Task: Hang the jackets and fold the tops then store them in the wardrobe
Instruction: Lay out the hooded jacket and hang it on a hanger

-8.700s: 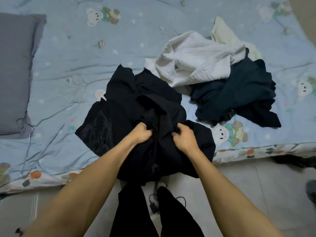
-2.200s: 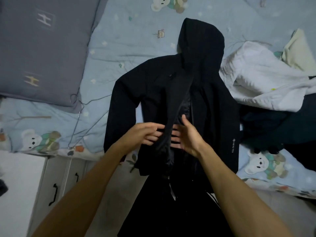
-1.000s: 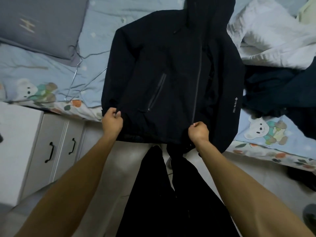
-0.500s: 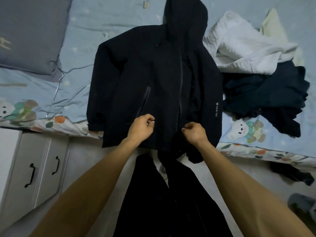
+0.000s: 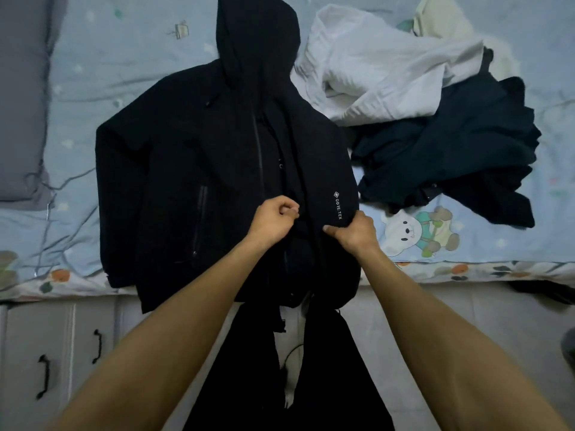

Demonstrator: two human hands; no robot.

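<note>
- Black hooded zip-front jacket (image 5: 199,169) lies front up on the light blue bear-print bed sheet (image 5: 124,51), hem hanging over the bed edge.
- Your left hand (image 5: 273,220): grip curled, pinching jacket fabric near the centre front.
- Your right hand (image 5: 351,233): grip clamped on the jacket's sleeve just below the white logo.
- Crumpled white garment (image 5: 379,70) and dark navy garment (image 5: 451,150) piled just beside the jacket, to the right.
- Grey pillow (image 5: 21,104) at the left edge.

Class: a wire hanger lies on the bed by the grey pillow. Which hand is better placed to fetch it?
Left hand: the wire hanger lies on its side of the black jacket; the right hand would probably cross over.
</note>
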